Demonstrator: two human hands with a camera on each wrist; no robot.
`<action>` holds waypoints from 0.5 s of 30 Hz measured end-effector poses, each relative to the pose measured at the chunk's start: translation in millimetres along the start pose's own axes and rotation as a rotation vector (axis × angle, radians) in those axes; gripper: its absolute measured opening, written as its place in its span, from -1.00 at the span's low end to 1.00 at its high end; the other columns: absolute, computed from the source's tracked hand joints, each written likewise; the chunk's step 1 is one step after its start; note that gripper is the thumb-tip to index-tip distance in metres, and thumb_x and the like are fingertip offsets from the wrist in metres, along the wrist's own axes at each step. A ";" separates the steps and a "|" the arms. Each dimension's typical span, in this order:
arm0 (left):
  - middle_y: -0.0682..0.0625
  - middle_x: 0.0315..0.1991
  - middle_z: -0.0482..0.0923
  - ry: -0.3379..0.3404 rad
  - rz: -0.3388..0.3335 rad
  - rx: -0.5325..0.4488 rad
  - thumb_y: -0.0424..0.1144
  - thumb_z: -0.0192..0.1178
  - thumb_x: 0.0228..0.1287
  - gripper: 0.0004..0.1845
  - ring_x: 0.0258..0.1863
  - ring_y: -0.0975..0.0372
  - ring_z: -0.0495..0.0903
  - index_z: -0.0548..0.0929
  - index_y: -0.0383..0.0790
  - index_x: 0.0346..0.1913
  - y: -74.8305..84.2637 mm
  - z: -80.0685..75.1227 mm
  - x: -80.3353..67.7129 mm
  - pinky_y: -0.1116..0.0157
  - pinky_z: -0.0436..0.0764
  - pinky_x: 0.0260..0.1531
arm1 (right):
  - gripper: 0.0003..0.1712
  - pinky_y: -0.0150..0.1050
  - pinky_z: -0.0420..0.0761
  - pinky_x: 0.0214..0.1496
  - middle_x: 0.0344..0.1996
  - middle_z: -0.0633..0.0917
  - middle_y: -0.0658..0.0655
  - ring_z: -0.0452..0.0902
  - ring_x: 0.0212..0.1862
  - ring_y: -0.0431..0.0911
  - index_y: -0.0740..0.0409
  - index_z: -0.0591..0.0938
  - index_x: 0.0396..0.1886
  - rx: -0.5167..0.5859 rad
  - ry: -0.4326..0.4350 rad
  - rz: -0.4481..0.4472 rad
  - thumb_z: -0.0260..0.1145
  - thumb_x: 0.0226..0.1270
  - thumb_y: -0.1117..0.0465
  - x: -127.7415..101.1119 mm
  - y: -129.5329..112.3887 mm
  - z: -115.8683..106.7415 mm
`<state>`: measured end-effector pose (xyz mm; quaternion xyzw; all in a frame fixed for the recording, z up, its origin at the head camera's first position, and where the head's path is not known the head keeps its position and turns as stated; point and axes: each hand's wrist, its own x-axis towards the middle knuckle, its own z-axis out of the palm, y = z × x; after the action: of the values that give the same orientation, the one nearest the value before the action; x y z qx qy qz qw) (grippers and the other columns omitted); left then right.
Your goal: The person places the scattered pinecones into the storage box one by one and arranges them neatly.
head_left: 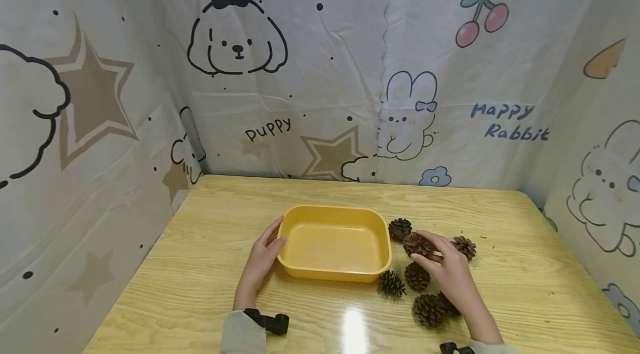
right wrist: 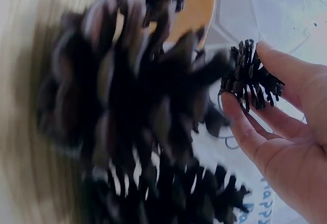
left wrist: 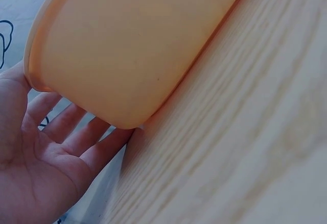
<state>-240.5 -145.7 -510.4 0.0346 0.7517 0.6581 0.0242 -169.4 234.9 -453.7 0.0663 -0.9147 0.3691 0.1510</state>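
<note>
A yellow plastic tray sits on the table, its inside bare. My left hand grips its left end, thumb at the rim and fingers along the outer wall; the left wrist view shows this hand against the tray wall. Right of the tray, my right hand pinches a brown pine cone between thumb and fingers. That held pine cone appears clear of the table in the right wrist view. Several other pine cones lie around, including one nearer me and one by the tray's corner.
The pale wooden table runs back to a printed cloth that hangs behind and at both sides. Another pine cone lies beyond my right hand. A large blurred pine cone fills the foreground of the right wrist view.
</note>
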 end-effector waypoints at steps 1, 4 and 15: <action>-0.12 0.52 0.18 0.001 0.002 -0.001 -0.20 0.02 0.50 -0.44 0.49 -0.01 0.22 0.25 -0.04 0.50 0.0 0.0 0.0 -0.01 0.35 0.44 | -0.41 -0.10 0.75 -0.02 0.19 0.58 0.29 0.53 0.20 0.25 0.14 0.51 0.28 -0.001 0.002 -0.005 0.41 0.24 0.23 0.9 -2.0 1.6; -0.14 0.52 0.18 0.005 0.005 0.003 -0.21 0.03 0.50 -0.44 0.49 -0.02 0.23 0.25 -0.05 0.50 -0.2 0.1 0.0 -0.01 0.36 0.43 | -0.42 -0.10 0.75 -0.04 0.19 0.58 0.30 0.53 0.19 0.26 0.15 0.53 0.27 0.003 0.005 -0.023 0.41 0.24 0.22 3.7 -7.5 7.1; -0.14 0.51 0.20 0.002 0.024 -0.028 -0.26 0.02 0.50 -0.45 0.49 0.01 0.23 0.25 -0.08 0.50 -3.7 -0.2 1.2 0.03 0.33 0.45 | -0.40 -0.20 0.76 -0.06 0.15 0.58 0.30 0.62 0.08 0.18 0.11 0.51 0.28 0.080 -0.046 -0.016 0.42 0.22 0.25 12.9 -24.2 30.4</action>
<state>-241.7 -146.3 -514.0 0.0424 0.7419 0.6690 0.0160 -182.9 196.2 -454.4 0.0882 -0.9018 0.4026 0.1300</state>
